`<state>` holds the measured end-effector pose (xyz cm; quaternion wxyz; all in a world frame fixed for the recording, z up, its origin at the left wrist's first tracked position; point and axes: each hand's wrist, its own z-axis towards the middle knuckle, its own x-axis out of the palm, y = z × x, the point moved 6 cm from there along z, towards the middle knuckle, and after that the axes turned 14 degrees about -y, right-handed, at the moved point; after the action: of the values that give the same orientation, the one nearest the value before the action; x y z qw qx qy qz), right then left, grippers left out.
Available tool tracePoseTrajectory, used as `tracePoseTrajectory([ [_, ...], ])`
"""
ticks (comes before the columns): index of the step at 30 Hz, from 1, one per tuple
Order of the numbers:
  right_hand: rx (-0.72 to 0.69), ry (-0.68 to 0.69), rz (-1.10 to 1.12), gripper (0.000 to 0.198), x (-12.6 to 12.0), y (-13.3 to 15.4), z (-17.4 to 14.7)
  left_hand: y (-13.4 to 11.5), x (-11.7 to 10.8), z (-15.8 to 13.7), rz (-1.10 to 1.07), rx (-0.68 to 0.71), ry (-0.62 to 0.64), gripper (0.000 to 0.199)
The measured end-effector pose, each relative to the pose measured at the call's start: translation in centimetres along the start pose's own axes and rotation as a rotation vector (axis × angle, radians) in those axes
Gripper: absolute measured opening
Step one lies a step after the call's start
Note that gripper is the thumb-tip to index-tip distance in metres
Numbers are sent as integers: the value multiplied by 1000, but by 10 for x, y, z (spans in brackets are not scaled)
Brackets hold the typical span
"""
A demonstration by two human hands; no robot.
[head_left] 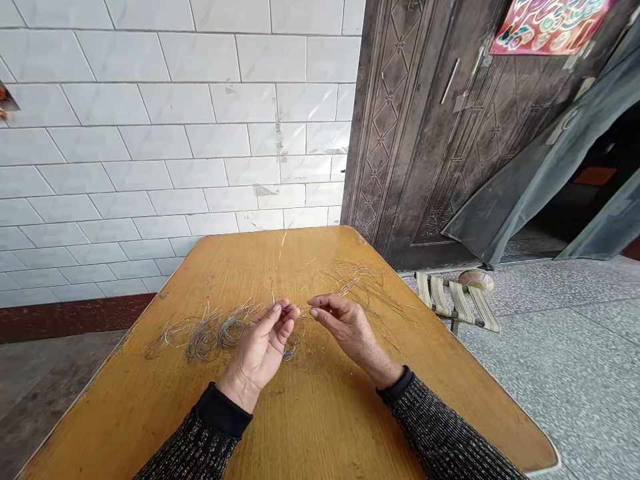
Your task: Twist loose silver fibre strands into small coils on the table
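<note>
My left hand (265, 340) is closed in a pinch on a thin wire (273, 298), whose end pokes up above the thumb. Facing it, my right hand (345, 327) pinches thumb and forefinger together on a fine strand that spans the small gap between the hands. Both hands are held above the wooden table (320, 413). Several loose coils of thin grey wire (203, 335) lie left of my left hand, and part of another coil (294, 343) shows just behind its fingers. Beyond my right hand, loose strands of wire (357, 280) are spread out, some copper-coloured.
White wall tiles (200, 107) rise behind the table's far edge. A dark carved door (400, 133) stands at the back right, with a grey curtain (540, 180) beside it. A low stool with striped straps (457, 300) is on the speckled floor right of the table.
</note>
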<state>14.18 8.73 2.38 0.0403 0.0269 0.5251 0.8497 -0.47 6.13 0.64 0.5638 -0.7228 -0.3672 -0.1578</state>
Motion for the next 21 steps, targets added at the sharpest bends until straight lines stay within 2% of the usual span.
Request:
tracePoseTrajectory([
  [5,195,-19,305,16,-1,7,-3,14,5,-7,18,-52,97,6],
  [11,321,96,498,22,8,7,-10,28,8,-11,42,-139,154,8],
  [17,415,115,616,20,12,2,-12,22,6,-9,-13,-89,119,7],
  [21,461,70,636,22,11,-2,-11,21,9,-12,16,-48,124,11],
])
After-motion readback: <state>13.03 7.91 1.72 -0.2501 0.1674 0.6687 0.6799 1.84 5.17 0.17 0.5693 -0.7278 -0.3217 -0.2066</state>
